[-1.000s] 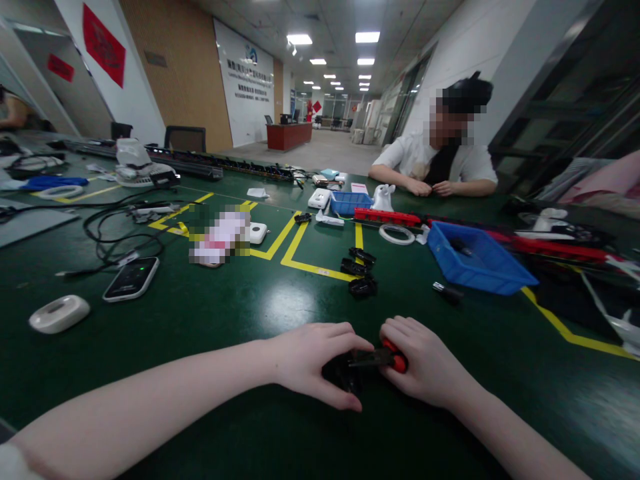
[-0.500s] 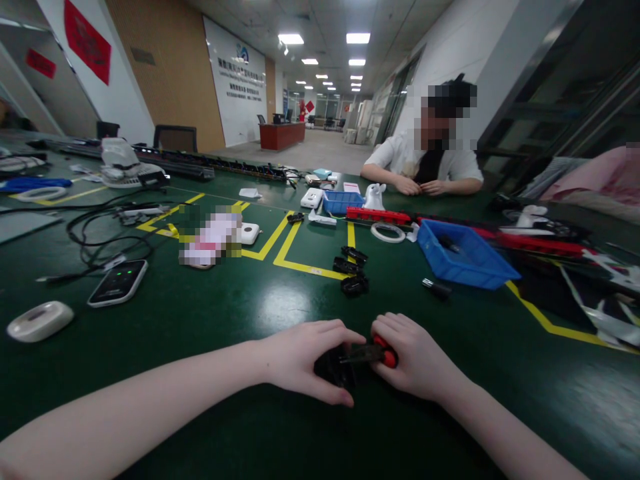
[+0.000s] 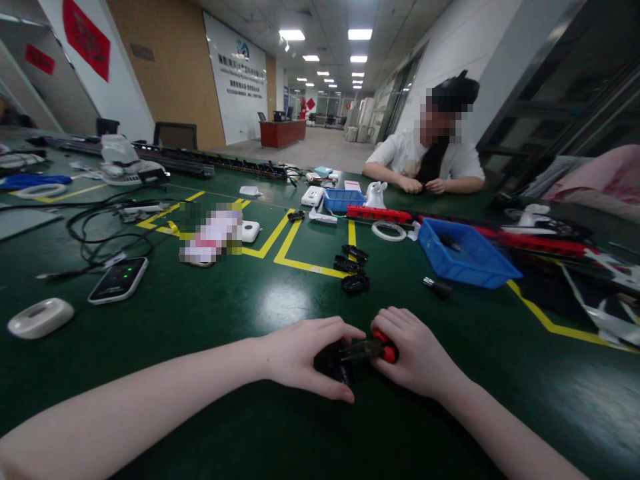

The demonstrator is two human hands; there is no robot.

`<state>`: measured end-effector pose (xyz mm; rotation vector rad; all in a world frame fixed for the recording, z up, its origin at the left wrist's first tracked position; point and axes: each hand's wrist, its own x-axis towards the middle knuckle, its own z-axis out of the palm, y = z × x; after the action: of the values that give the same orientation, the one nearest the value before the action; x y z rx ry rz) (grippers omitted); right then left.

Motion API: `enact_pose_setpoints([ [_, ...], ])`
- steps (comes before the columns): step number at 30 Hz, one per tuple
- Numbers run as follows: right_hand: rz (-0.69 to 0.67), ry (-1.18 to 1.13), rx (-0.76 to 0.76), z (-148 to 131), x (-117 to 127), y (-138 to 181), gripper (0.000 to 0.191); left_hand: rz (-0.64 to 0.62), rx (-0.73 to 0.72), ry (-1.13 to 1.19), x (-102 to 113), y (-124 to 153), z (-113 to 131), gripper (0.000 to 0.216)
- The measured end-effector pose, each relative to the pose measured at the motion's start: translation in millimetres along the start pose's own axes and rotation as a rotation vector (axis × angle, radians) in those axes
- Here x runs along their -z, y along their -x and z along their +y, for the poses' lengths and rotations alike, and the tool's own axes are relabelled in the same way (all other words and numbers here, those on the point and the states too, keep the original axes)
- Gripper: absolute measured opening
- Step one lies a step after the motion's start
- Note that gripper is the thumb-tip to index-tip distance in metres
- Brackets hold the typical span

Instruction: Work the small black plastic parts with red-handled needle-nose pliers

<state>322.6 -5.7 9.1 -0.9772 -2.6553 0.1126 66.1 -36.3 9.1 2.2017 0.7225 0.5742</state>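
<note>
1. The left hand (image 3: 300,357) lies low on the green table (image 3: 210,320), fingers curled down over a small black part (image 3: 331,362) and thumb tucked under its near side, so the part is clamped between hand and tabletop. Most of the part is hidden under the fingers; I cannot tell its exact shape.

2. The screwdriver (image 3: 367,349) bridges the gap between the 2 hands. Its dark shaft runs nearly level, left to right, with the tip buried at the black part and the red handle end at the right. That long axis lies across the view, parallel to the table's near edge, and points straight from one hand into the other.

3. The right hand (image 3: 417,357) is closed around the red handle, fingers wrapped over the top, knuckles up; only a little red shows at the thumb side. It sits just beside the left hand, the 2 almost touching at the fingertips.

4. The black part lies to the left of the right hand, directly along the shaft; the left hand is the nearer one and already covers it.

5. Farther off on the table, well apart from both hands, lie 3 black clips (image 3: 353,267) and, to the right, a blue bin (image 3: 467,257). A person in white sits at the far side, hands together.
</note>
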Motion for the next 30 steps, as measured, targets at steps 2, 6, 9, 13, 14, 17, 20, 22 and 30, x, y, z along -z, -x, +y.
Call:
enact_pose_setpoints([
  [2, 0.007, -0.001, -0.001, 0.3, -0.3, 0.3, 0.013, 0.008, 0.002, 0.016, -0.2, 0.4, -0.4, 0.077],
  [6, 0.02, -0.013, 0.005, 1.1, -0.5, 0.5, 0.012, 0.028, 0.007, 0.056, -0.5, 1.6, -0.2, 0.076],
  [9, 0.036, -0.03, 0.005, 0.9, -0.5, 0.3, 0.013, 0.033, 0.034, 0.078, -0.3, 2.2, 0.7, 0.076],
  [13, 0.065, -0.036, 0.004, -0.5, -1.1, 0.2, 0.013, 0.047, 0.072, 0.105, -0.5, 2.7, 2.0, 0.069],
  [14, 0.065, -0.037, -0.001, -0.8, -1.5, 0.3, 0.014, 0.046, 0.086, 0.113, -0.6, 2.9, 2.5, 0.067],
  [17, 0.07, -0.044, -0.027, -0.9, -2.6, 1.0, 0.014, 0.048, 0.127, 0.133, -0.9, 4.0, 4.6, 0.062],
  [20, 0.096, -0.062, -0.051, 0.3, -3.6, 2.2, 0.014, 0.081, 0.164, 0.139, -1.0, 5.1, 6.5, 0.056],
  [22, 0.121, -0.076, -0.062, 1.6, -4.0, 3.1, 0.014, 0.097, 0.165, 0.164, -1.2, 5.2, 6.9, 0.054],
  [30, 0.228, -0.081, -0.107, 4.0, -4.1, 4.8, 0.016, 0.111, 0.103, 0.072, 0.5, 3.0, 7.6, 0.035],
])
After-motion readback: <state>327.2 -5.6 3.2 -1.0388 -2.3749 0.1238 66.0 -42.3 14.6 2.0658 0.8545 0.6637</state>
